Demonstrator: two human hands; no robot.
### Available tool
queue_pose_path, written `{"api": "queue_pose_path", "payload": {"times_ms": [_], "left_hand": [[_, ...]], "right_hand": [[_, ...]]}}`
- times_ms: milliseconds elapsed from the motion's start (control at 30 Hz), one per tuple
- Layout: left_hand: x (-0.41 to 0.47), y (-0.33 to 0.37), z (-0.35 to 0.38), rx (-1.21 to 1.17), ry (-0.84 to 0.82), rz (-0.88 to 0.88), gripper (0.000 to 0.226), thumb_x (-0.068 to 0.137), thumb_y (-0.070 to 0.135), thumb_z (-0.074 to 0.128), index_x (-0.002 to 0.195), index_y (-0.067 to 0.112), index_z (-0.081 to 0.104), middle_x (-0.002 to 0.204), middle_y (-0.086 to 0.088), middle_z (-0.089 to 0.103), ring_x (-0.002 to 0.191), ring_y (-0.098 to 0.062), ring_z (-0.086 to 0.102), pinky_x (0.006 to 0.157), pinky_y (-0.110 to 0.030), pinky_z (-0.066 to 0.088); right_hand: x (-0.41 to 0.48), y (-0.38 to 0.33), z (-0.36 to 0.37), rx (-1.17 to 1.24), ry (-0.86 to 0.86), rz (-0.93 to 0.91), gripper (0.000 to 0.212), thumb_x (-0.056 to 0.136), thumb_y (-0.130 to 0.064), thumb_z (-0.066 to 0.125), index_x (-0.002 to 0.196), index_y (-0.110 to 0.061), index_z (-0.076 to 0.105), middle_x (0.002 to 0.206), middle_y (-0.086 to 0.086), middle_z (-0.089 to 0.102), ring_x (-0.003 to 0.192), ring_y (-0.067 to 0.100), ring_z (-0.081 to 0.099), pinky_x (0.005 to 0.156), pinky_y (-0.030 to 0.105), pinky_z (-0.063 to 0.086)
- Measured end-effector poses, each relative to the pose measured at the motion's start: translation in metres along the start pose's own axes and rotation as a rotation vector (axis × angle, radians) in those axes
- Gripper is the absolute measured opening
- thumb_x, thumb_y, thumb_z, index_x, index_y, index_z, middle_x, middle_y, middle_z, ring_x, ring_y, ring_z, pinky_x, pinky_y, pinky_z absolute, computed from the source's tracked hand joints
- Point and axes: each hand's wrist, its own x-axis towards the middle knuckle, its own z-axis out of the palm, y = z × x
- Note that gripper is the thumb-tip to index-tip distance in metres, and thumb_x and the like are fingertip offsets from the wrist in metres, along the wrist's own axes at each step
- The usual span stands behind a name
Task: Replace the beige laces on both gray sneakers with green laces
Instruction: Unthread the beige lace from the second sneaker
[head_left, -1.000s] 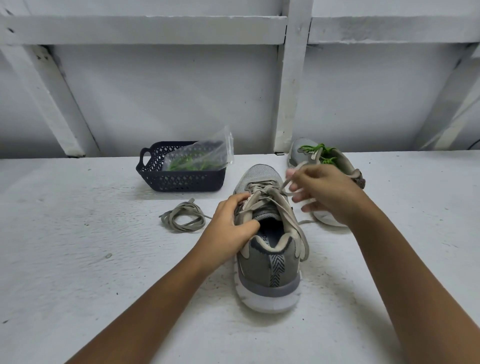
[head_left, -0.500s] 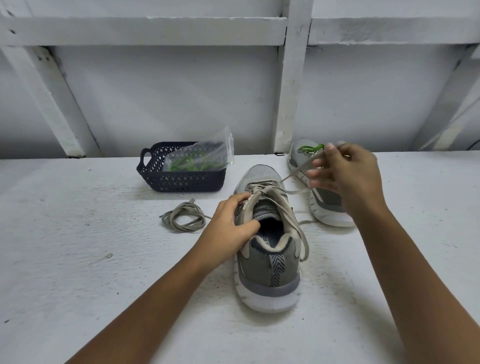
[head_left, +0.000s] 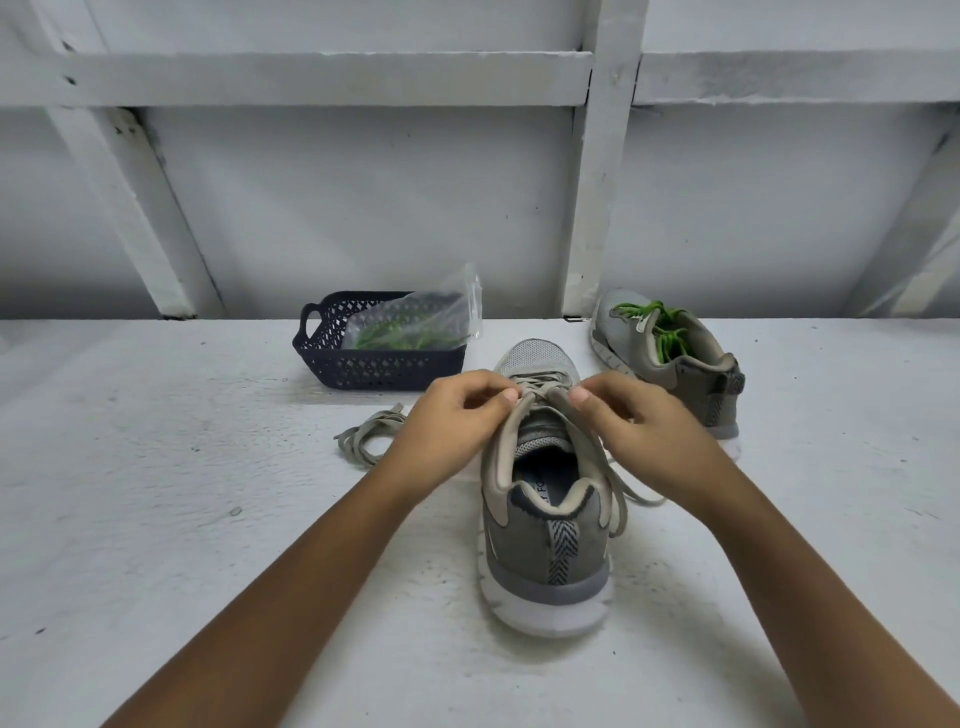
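The gray sneaker (head_left: 545, 566) has beige laces (head_left: 537, 385), the far sneaker (head_left: 698, 376) green laces (head_left: 658, 318).

— Doing what at the near sneaker (head_left: 545, 551)?
— Pinching its beige lace (head_left: 540, 387) with left hand (head_left: 452, 431) and right hand (head_left: 639, 431), thumbs facing across the tongue.
— Sitting behind?
— Other sneaker (head_left: 696, 374) wearing green laces (head_left: 660, 327); basket (head_left: 374, 371) holding a bag (head_left: 415, 325).

Near gray sneaker (head_left: 545, 561) stands upright with beige laces (head_left: 537, 383) — the far sneaker (head_left: 696, 379), behind-right, carries green laces (head_left: 662, 325).

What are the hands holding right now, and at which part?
Both the left hand and right hand pinch the beige lace of the near gray sneaker, at its crossings toward the toe, one on each side.
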Motion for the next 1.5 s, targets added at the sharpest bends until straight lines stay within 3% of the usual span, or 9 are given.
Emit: {"api": "queue_pose_path", "payload": {"times_ms": [200,333,433,567,733,833,1033,1267,1500], "left_hand": [[0.019,0.008,-0.001,-0.05,-0.106,-0.133,0.017,0.089,0.011,0.062,0.074,0.018,0.064,0.071,0.003,0.06,0.073,-0.01,0.053,0.077,-0.028,0.047],[0.025,0.014,0.0,0.115,-0.163,-0.148,0.017,0.098,0.018,0.048,0.083,0.017,0.057,0.069,0.006,0.052,0.061,-0.006,0.043,0.056,-0.013,0.037],[0.036,0.02,-0.001,0.204,-0.186,-0.139,0.022,0.1,0.02,0.043,0.08,0.017,0.054,0.08,0.0,0.057,0.077,-0.014,0.051,0.071,-0.025,0.039],[0.052,0.029,0.001,0.237,-0.207,-0.104,0.028,0.1,0.015,0.042,0.073,0.017,0.05,0.071,-0.001,0.056,0.066,-0.013,0.051,0.06,-0.021,0.041],[0.062,0.026,0.004,-0.167,-0.127,-0.215,0.022,0.097,0.006,0.042,0.081,0.019,0.046,0.047,0.008,0.052,0.047,-0.006,0.044,0.049,-0.023,0.027],[0.057,0.021,0.006,-0.408,-0.095,-0.286,0.013,0.098,0.011,0.042,0.09,0.021,0.046,0.059,0.003,0.062,0.059,-0.013,0.052,0.057,-0.026,0.033],[0.029,0.006,-0.006,-0.143,-0.053,-0.195,0.017,0.098,0.033,0.047,0.088,0.022,0.056,0.082,0.004,0.063,0.077,-0.009,0.059,0.068,-0.026,0.044],[0.016,-0.003,0.003,-0.235,0.04,-0.102,0.015,0.092,0.012,0.058,0.078,0.015,0.064,0.075,-0.001,0.065,0.073,-0.012,0.059,0.079,-0.036,0.05],[0.032,0.005,-0.006,-0.667,0.067,-0.31,0.027,0.1,0.007,0.036,0.075,0.013,0.046,0.045,0.008,0.043,0.038,-0.004,0.045,0.051,-0.024,0.042]], "right_hand": [[0.002,0.005,0.006,0.107,-0.007,0.042,0.01,0.09,-0.029,0.058,0.095,-0.022,0.063,0.086,-0.012,0.063,0.081,0.001,0.059,0.069,0.015,0.044],[0.002,0.007,0.007,0.182,-0.029,0.065,0.007,0.089,-0.028,0.058,0.091,-0.023,0.062,0.086,-0.01,0.063,0.078,0.004,0.058,0.068,0.019,0.045],[0.002,0.009,0.008,0.196,-0.035,0.06,0.005,0.088,-0.028,0.057,0.089,-0.027,0.062,0.086,-0.011,0.064,0.077,0.002,0.058,0.066,0.018,0.043],[0.002,0.01,0.01,0.227,-0.01,0.05,0.004,0.088,-0.027,0.057,0.087,-0.026,0.061,0.083,-0.011,0.063,0.075,0.001,0.058,0.066,0.018,0.043],[0.002,0.012,0.013,0.281,0.0,0.063,0.005,0.089,-0.025,0.058,0.085,-0.026,0.061,0.085,-0.007,0.064,0.078,0.009,0.06,0.071,0.028,0.049],[0.003,0.012,0.013,0.296,0.007,0.065,0.005,0.089,-0.023,0.058,0.086,-0.025,0.062,0.084,-0.006,0.064,0.078,0.009,0.059,0.073,0.03,0.049],[0.002,0.01,0.012,0.31,0.008,0.071,0.005,0.089,-0.023,0.059,0.087,-0.021,0.063,0.085,-0.001,0.065,0.077,0.011,0.059,0.071,0.028,0.047],[0.002,0.01,0.012,0.303,0.004,0.078,0.005,0.089,-0.024,0.058,0.087,-0.023,0.063,0.085,-0.002,0.065,0.077,0.011,0.059,0.072,0.029,0.048],[0.001,0.01,0.013,0.306,0.003,0.08,0.006,0.089,-0.024,0.058,0.088,-0.023,0.064,0.082,-0.005,0.063,0.075,0.008,0.057,0.07,0.026,0.046]]}}
